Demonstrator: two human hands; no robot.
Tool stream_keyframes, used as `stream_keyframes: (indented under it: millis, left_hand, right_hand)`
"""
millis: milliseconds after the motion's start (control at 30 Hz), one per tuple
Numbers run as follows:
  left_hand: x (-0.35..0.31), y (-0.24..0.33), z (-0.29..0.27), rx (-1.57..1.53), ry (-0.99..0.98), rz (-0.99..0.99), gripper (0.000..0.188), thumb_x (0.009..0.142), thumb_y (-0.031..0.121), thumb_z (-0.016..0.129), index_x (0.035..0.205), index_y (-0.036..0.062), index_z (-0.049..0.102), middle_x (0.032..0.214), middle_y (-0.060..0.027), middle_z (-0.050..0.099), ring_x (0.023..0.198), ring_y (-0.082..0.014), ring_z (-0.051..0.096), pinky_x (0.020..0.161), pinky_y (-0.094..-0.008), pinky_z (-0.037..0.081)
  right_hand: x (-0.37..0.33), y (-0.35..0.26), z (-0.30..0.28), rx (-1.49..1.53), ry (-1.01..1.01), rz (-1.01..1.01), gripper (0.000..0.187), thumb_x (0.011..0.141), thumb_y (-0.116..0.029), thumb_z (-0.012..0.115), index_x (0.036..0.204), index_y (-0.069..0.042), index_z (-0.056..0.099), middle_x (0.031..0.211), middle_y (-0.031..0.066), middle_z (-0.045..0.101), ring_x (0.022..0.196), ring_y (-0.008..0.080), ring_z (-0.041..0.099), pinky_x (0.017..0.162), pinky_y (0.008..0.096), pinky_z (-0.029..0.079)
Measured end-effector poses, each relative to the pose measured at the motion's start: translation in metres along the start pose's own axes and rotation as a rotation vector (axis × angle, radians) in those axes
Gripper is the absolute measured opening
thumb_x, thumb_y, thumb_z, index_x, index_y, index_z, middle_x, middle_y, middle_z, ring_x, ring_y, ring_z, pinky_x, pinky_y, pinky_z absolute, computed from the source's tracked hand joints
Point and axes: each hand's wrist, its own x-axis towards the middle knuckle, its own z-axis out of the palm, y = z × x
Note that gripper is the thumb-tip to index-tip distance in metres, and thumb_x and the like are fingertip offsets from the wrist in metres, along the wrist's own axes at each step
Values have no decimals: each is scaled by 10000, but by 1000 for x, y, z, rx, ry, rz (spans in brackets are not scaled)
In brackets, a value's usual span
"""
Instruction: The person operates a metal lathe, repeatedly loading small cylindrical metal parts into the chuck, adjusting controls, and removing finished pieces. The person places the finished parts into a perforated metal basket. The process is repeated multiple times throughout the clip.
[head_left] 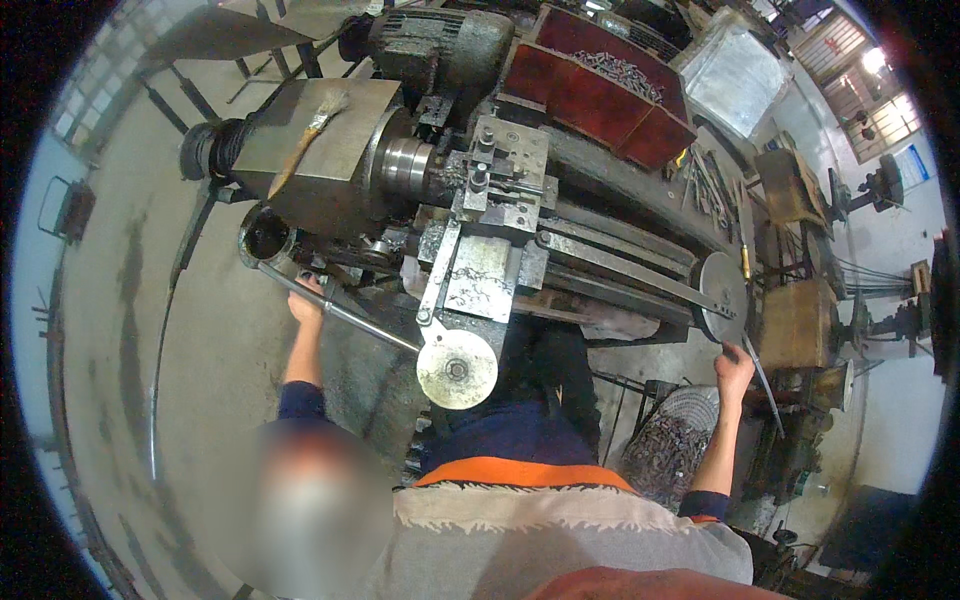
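Observation:
My left hand point(306, 303) is closed around a long bare metal rod point(365, 329), close to its left end. That rod slants down to the right, toward a round pale metal disc point(456, 369) at the front of a small lathe. At the lathe's right end my right hand point(735, 368) is closed by the lower rim of a large grey disc point(720, 297); a thin rod point(764, 388) passes beside it, and what the fingers grip is hidden. Between my hands lie the tool slide point(482, 275) with dark chips on it and the shiny round chuck point(408, 162).
A brush point(307, 143) lies on the headstock point(335, 122). Behind the bed stands a dark red bin point(600, 95) of small metal parts. Long tools point(710, 190) lie at the right rear. A basket of dark metal pieces point(668, 445) sits near my right forearm.

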Motion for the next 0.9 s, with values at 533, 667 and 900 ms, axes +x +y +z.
stream_keyframes:
  millis: [533, 667, 900]
  left_hand:
    - [22, -37, -71, 324, -449, 148, 337, 762, 293, 581, 1010, 66, 602, 924, -198, 619, 890, -360, 588, 776, -449, 466]
    - [41, -16, -197, 17, -121, 282, 364, 835, 327, 540, 1047, 34, 584, 867, -198, 626, 827, -340, 607, 710, -425, 472]
    - [40, -136, -327, 372, 190, 68, 423, 826, 422, 529, 1107, 107, 559, 910, -140, 633, 880, -316, 602, 736, -416, 461]
  right_hand:
    - [70, -333, 38, 504, -291, -988, 414, 582, -170, 606, 973, -40, 637, 921, 130, 628, 873, 256, 595, 779, 323, 461]
    - [54, -429, 86, 325, -261, -1292, 341, 562, -180, 620, 871, -40, 653, 891, 113, 626, 830, 295, 570, 743, 376, 467]
    - [36, -505, 114, -129, -550, -1126, 293, 527, -206, 616, 746, -18, 669, 760, 175, 642, 748, 312, 633, 702, 373, 511]
